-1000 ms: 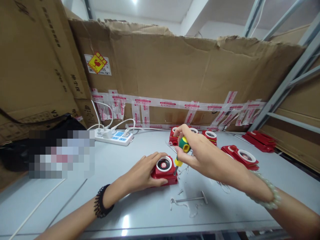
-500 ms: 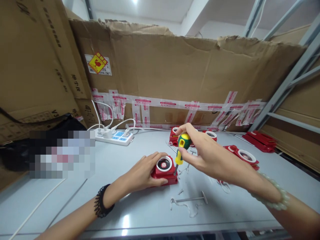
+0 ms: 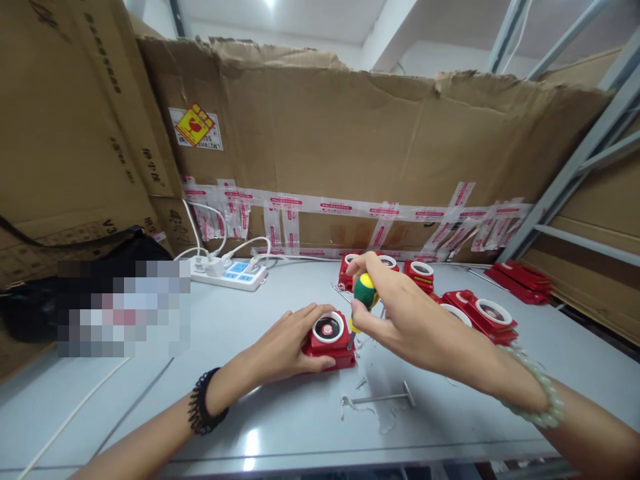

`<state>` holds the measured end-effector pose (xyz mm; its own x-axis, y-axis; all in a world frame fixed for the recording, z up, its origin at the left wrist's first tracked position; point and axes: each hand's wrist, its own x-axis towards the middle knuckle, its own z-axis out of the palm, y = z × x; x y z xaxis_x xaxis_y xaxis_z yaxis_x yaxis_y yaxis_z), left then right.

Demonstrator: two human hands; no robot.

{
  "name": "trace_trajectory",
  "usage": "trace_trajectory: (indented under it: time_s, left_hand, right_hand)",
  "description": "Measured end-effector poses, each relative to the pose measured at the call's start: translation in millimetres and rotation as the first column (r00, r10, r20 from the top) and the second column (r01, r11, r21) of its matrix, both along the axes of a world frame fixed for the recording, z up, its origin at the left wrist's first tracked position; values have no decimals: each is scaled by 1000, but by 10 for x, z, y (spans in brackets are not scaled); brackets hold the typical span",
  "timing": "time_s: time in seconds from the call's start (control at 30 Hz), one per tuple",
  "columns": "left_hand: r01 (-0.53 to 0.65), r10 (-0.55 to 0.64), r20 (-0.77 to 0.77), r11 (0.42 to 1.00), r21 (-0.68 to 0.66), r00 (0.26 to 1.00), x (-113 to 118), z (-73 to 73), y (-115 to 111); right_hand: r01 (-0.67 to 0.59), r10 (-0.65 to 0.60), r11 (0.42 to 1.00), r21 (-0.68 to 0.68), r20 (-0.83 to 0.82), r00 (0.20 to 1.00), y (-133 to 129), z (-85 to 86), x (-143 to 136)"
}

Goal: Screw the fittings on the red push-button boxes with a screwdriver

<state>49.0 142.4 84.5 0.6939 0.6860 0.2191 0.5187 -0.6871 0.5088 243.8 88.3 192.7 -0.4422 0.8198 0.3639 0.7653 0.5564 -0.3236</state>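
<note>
My left hand (image 3: 285, 343) is wrapped round a small red box (image 3: 340, 360) with a white ring and a black round face on top, holding it against the table. In my right hand (image 3: 415, 323) is a screwdriver (image 3: 365, 292) with a green and yellow handle, held between thumb and fingers. Its shaft points down at the right edge of the box; the tip's exact seat is too small to make out. Close by on the table lie a small screw (image 3: 361, 383) and a metal T-shaped rod (image 3: 380, 399) with a white string.
Several similar red boxes (image 3: 493, 312) stand behind and beside my right hand. More red parts (image 3: 520, 283) lie at the far right. A white power strip (image 3: 235, 277) with cables is at the back left, near a black bag (image 3: 100, 260). A cardboard wall (image 3: 360, 147) closes off the back.
My right hand has turned and shifted slightly on the screwdriver, with its fingers now covering more of the lower handle. My left hand and the red box stay in place.
</note>
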Motion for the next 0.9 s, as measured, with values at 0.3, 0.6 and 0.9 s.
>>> trace_trajectory:
  time_s: [0.3,0.6,0.9]
  left_hand:
    - [-8,8,-4,1000,-25,1000,2,35,-18]
    - [-1,1,2,1000,-15,1000,4,46,-25]
    - [5,-5,29,1000,-2,1000,4,63,-32]
  right_hand:
    - [89,-89,995,51,12,996,110,-31,-4]
    - [136,-141,983,121,42,989,95,-58,-24]
    - [86,-88,994,-64,-21,996,33,2,7]
